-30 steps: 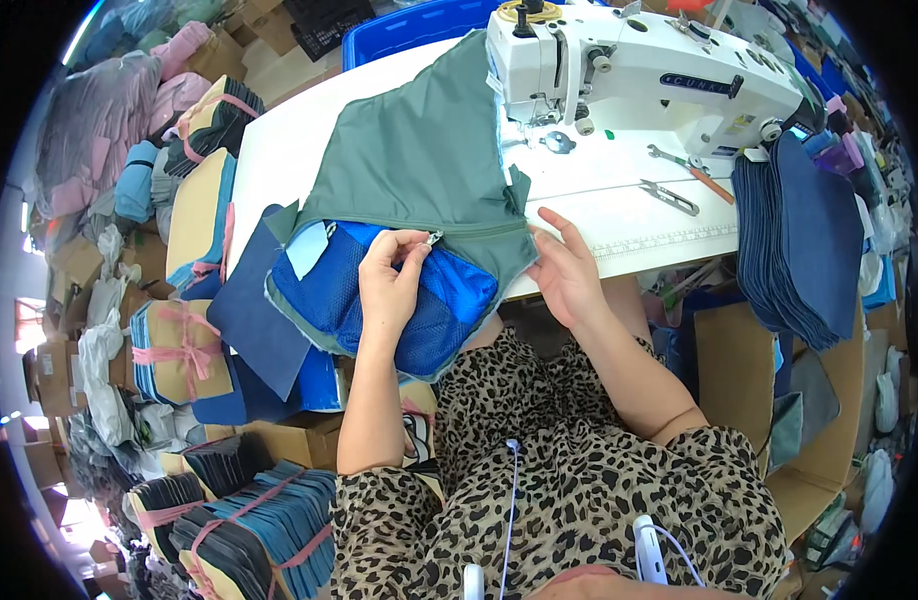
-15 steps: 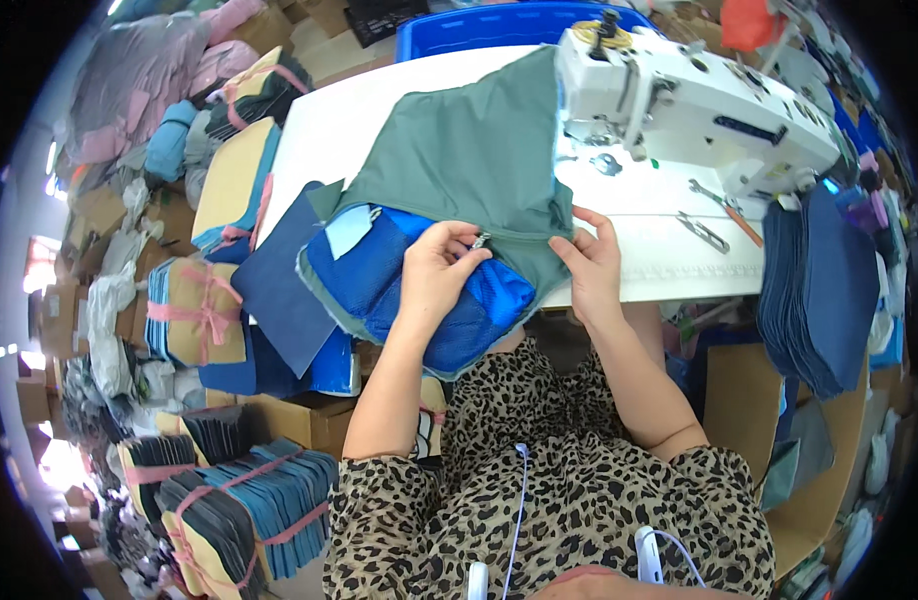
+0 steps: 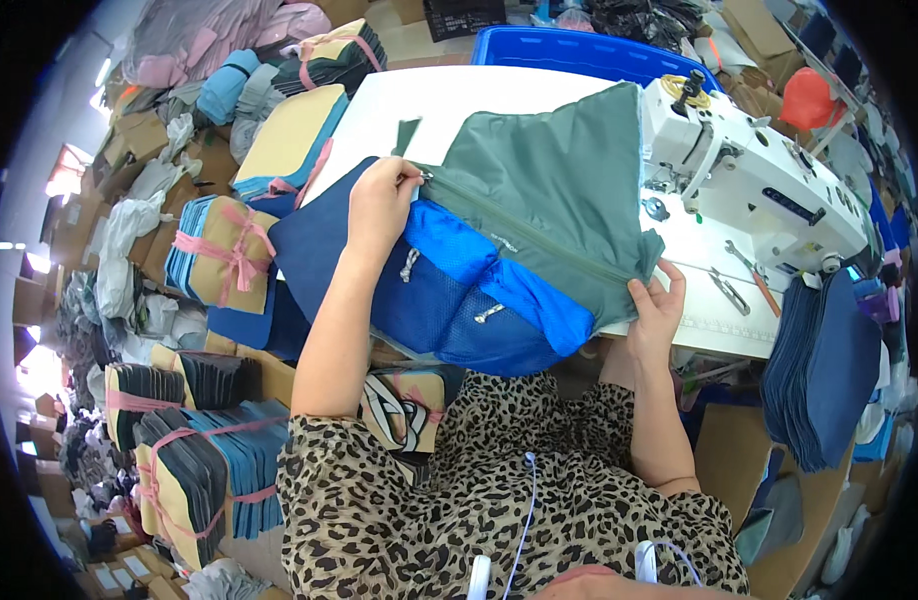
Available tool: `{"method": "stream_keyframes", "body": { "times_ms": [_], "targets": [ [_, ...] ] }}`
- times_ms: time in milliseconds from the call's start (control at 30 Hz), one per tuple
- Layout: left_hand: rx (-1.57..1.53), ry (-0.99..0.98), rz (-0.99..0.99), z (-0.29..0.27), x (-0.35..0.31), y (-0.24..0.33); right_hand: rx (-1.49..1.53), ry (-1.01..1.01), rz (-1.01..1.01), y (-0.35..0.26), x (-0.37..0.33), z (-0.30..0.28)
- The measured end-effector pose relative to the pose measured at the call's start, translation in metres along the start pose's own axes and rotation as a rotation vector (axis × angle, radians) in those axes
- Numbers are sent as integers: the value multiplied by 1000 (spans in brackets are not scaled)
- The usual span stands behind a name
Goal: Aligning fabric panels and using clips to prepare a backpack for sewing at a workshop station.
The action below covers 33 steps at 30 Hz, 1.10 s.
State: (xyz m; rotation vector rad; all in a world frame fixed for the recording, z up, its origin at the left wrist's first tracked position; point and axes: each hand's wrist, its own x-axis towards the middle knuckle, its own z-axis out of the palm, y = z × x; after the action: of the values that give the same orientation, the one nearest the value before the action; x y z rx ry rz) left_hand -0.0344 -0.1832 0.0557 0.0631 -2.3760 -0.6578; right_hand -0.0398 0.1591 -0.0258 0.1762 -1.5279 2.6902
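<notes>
A sewn panel of green fabric (image 3: 549,140) and blue mesh pockets (image 3: 429,300) is stretched between my hands over the table's front edge. A zipper (image 3: 549,240) runs slantwise across it, with a small metallic pull near its middle. My left hand (image 3: 382,210) is closed in a pinch at the zipper's upper left end, where another pull shows at the fingertips. My right hand (image 3: 656,312) pinches the panel's right edge near the zipper's other end. Light cord pulls (image 3: 409,266) hang on the two mesh pockets.
A white sewing machine (image 3: 759,175) stands at the right of the white table (image 3: 399,100). Pliers (image 3: 731,292) and an orange-handled tool (image 3: 764,290) lie before it. Navy pieces (image 3: 819,360) hang at the right edge. Tied fabric stacks (image 3: 219,250) are at left; a blue bin (image 3: 579,50) stands behind.
My left hand has moved up and left along the zipper to its end. The panel is now spread flatter, showing both mesh pockets, and my right hand has shifted right and down with its edge.
</notes>
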Motion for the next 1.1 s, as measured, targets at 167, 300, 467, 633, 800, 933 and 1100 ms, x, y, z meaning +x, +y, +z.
{"method": "stream_keyframes", "body": {
  "times_ms": [167, 300, 467, 633, 800, 933, 1100],
  "targets": [
    [17, -87, -110, -2, -7, -6, -32, -12, 11, 4, -1, 0],
    [30, 12, -204, -4, -13, -17, -54, 2, 1, 6, -3, 1],
    [-154, -4, -202, -6, -13, -34, -94, 8, -3, 10, -2, 2],
    [232, 198, -285, -43, -4, -59, -92, 57, -45, 6, 0, 5],
    [-101, 179, -264, -44, -15, -58, -206, -1, 5, 4, 2, 8],
    [-101, -150, 91, -15, -36, -4, -192, -7, -63, 0, 4, 13],
    [-25, -270, 90, 0, -57, 15, -201, -22, -213, -2, 8, 23]
  ]
}}
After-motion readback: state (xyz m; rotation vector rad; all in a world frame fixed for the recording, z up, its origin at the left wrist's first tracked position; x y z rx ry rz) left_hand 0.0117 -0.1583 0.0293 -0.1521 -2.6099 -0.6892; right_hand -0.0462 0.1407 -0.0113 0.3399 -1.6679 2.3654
